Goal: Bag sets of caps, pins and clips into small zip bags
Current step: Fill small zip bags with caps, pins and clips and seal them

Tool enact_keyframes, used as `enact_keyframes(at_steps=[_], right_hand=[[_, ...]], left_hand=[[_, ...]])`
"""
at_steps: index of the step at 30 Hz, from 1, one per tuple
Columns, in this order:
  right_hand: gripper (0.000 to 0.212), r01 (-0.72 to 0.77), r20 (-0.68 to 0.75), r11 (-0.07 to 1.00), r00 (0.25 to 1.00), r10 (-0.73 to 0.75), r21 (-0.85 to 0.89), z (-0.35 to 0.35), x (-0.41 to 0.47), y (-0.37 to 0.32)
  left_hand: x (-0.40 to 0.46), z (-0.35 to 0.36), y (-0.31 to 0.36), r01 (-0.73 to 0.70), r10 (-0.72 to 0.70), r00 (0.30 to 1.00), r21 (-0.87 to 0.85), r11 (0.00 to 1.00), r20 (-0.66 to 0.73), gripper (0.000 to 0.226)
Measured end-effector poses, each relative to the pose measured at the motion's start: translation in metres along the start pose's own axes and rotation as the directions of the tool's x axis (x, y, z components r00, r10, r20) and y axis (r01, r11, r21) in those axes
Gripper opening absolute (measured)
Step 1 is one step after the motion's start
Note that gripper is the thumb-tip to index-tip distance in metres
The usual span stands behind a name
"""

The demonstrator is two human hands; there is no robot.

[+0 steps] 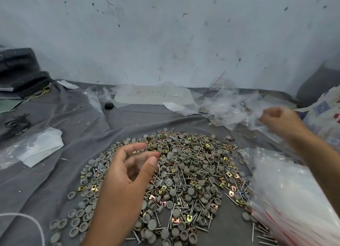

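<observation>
A wide heap of grey round caps (176, 174), steel pins (185, 211) and gold clips (232, 193) lies on the grey cloth (55, 176). My left hand (127, 174) hovers over the heap's left side, fingers loosely curved, thumb and forefinger apart, nothing in it. My right hand (279, 120) is blurred at the far right, over a pile of filled clear bags (228, 108). Its curled fingertips pinch a small zip bag (260, 121) holding a few parts. A stack of empty zip bags (294, 199) with red strips lies at the lower right.
A large clear bag with red writing (154, 96) lies by the wall. White plastic sheets (42, 146) sit at the left, dark folded material (20, 71) at the far left. A small black object (108, 105) lies behind the heap, and a printed bag (325, 113) at the right edge.
</observation>
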State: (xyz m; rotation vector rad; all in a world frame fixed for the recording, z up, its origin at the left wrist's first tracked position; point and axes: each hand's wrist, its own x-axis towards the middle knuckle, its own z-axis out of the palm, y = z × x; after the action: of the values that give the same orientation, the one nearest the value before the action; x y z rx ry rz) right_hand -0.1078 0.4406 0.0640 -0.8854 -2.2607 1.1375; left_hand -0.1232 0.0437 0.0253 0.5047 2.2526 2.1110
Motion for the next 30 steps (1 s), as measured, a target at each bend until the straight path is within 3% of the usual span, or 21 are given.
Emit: enact_keyframes(at_steps=[2, 3, 5, 7, 12, 15, 17, 19, 21, 24, 26, 30], right_hand=[[0.024, 0.092, 0.34, 0.936, 0.94, 0.032, -0.341, -0.013, -0.033, 0.017], [0.027, 0.135, 0.443, 0.865, 0.89, 0.108, -0.483, -0.017, -0.053, 0.024], [0.04, 0.211, 0.481, 0.71, 0.853, 0.201, -0.672, -0.021, -0.087, 0.038], [0.047, 0.2, 0.42, 0.634, 0.881, 0.218, -0.747, -0.019, -0.109, 0.052], [0.027, 0.106, 0.278, 0.733, 0.953, 0.117, -0.672, -0.013, -0.121, 0.069], [0.026, 0.057, 0.197, 0.802, 0.977, 0.077, -0.595, -0.019, -0.119, 0.061], [0.03, 0.052, 0.229, 0.755, 0.965, 0.132, -0.654, -0.024, -0.122, 0.058], [0.053, 0.055, 0.28, 0.654, 0.928, 0.245, -0.754, -0.026, -0.128, 0.063], [0.053, 0.048, 0.275, 0.654, 0.929, 0.249, -0.755, -0.026, -0.13, 0.072], [0.035, 0.022, 0.207, 0.792, 0.969, 0.132, -0.61, -0.029, -0.126, 0.074], [0.025, 0.011, 0.154, 0.858, 0.985, 0.079, -0.514, -0.033, -0.123, 0.066], [0.016, 0.099, 0.029, 0.955, 0.995, -0.095, -0.278, -0.04, -0.129, 0.021]], left_hand=[[0.0, 0.0, 0.0, -0.001, 0.001, 1.0, 0.02, 1.0, -0.005, 0.046], [-0.001, 0.0, 0.0, -0.004, 0.004, 1.0, 0.029, 1.0, -0.006, 0.046], [-0.003, 0.002, 0.001, -0.011, 0.011, 1.0, 0.042, 0.999, -0.004, 0.048], [-0.005, 0.005, 0.003, -0.007, 0.007, 1.0, 0.053, 0.999, 0.009, 0.052], [-0.006, 0.008, 0.005, -0.004, 0.003, 1.0, 0.039, 0.999, 0.022, 0.048], [-0.006, 0.007, 0.005, -0.006, 0.005, 1.0, 0.055, 0.998, 0.028, 0.052], [-0.006, 0.006, 0.004, -0.011, 0.009, 1.0, 0.079, 0.997, 0.027, 0.05], [-0.005, 0.005, 0.003, -0.017, 0.015, 0.999, 0.098, 0.995, 0.029, 0.046], [-0.006, 0.004, 0.003, -0.022, 0.018, 0.999, 0.107, 0.994, 0.039, 0.042], [-0.006, 0.003, 0.003, -0.014, 0.009, 0.999, 0.116, 0.993, 0.04, 0.035], [-0.007, 0.003, 0.005, -0.01, 0.004, 0.999, 0.13, 0.991, 0.049, 0.043], [-0.008, 0.006, 0.006, -0.022, 0.011, 0.998, 0.171, 0.985, 0.066, 0.045]])
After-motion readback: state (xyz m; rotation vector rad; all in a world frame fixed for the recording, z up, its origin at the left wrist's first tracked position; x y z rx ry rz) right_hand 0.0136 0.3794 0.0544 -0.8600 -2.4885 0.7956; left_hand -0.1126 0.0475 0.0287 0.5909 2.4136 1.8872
